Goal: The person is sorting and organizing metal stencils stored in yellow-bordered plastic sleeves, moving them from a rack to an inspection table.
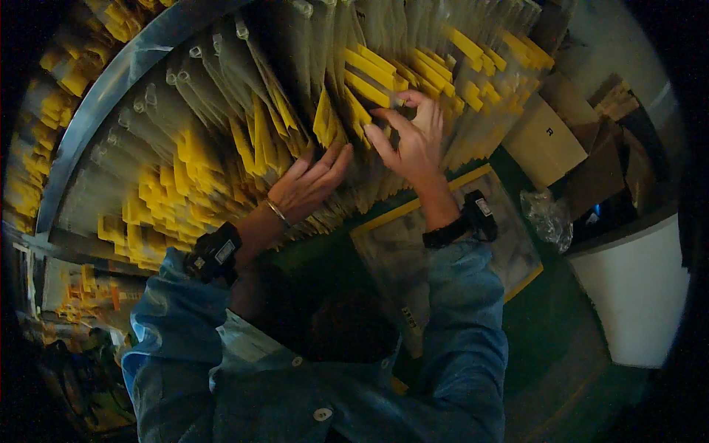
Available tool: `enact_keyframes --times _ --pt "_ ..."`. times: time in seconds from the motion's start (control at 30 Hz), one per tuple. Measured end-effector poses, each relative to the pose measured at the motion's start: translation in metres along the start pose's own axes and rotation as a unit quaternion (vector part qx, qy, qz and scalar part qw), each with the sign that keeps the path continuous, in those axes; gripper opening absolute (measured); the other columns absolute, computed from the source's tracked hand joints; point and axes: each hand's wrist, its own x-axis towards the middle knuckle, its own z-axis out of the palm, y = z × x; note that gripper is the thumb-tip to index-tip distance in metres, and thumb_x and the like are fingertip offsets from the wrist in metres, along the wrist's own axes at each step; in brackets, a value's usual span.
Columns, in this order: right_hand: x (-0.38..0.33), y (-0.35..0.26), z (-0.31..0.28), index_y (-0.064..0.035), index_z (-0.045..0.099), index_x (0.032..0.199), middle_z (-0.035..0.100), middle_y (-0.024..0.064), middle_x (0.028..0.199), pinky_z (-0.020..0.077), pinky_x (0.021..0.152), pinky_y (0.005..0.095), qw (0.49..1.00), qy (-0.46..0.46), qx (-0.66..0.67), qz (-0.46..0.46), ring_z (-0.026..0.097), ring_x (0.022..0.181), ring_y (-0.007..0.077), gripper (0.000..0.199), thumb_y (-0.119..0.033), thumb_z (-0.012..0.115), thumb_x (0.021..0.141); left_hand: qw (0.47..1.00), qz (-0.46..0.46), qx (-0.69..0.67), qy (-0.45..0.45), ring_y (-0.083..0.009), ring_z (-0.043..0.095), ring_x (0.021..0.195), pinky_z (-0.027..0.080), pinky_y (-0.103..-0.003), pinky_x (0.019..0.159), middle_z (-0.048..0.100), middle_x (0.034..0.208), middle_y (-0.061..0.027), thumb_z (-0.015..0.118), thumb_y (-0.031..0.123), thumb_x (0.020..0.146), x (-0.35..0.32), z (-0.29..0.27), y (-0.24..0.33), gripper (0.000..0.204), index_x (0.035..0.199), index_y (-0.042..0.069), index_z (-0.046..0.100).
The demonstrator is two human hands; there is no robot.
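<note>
Left hand (pixel 309 184) lies open and flat, holding nothing, on hanging yellow-tagged packets (pixel 221 148); at its two o'clock, right hand (pixel 413 140) pinches one yellow tag (pixel 369 90), sorting evidently midway.

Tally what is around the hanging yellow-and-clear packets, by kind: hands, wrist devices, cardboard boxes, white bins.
Hands: 2, left hand and right hand, both on the packets
Black wrist devices: 2
Cardboard boxes: at least 2
White bins: 1
Total: 7
</note>
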Motion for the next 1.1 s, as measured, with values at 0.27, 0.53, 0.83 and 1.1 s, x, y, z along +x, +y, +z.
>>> enact_keyframes --times 0.27,0.53,0.83,1.1 --pt "-0.010 -0.004 0.009 -0.0096 0.057 0.089 0.043 0.0105 0.106 0.0346 0.081 0.0437 0.995 -0.046 -0.078 0.029 0.041 0.097 0.0320 0.033 -0.025 0.070 0.063 0.997 -0.021 -0.075 -0.028 -0.0240 0.034 0.120 0.033 -0.041 0.092 0.043 0.122 -0.0069 0.049 0.023 0.071 -0.007 0.002 0.007 0.038 0.107 0.012 0.054" --pt "-0.041 0.009 0.032 -0.0256 0.061 0.084 0.045 0.0042 0.112 0.0317 0.085 0.0452 0.991 0.054 -0.095 -0.083 0.043 0.100 0.0265 0.021 -0.018 0.069 0.065 0.999 0.029 0.015 -0.010 -0.0275 0.041 0.113 0.033 -0.040 0.091 0.050 0.111 -0.0099 0.050 0.021 0.070 0.012 0.009 0.013 0.034 0.101 0.009 0.056" --pt "-0.048 0.020 0.030 -0.0276 0.063 0.081 0.046 -0.0065 0.118 0.0252 0.093 0.0459 0.984 -0.027 -0.161 -0.077 0.037 0.110 0.0183 0.014 -0.021 0.063 0.069 0.974 0.004 -0.203 -0.096 -0.0247 0.048 0.098 0.030 -0.038 0.096 0.054 0.093 -0.0103 0.048 0.018 0.072 0.008 0.023 0.021 0.028 0.096 0.004 0.053" --pt "-0.041 0.009 0.022 -0.0208 0.064 0.082 0.046 -0.0030 0.119 0.0204 0.095 0.0515 0.993 -0.050 -0.105 -0.031 0.034 0.115 0.0220 0.025 -0.035 0.068 0.062 0.997 0.010 -0.055 -0.061 -0.0192 0.043 0.098 0.030 -0.034 0.093 0.048 0.094 -0.0051 0.048 0.022 0.073 0.020 0.021 0.037 0.035 0.103 0.005 0.052"
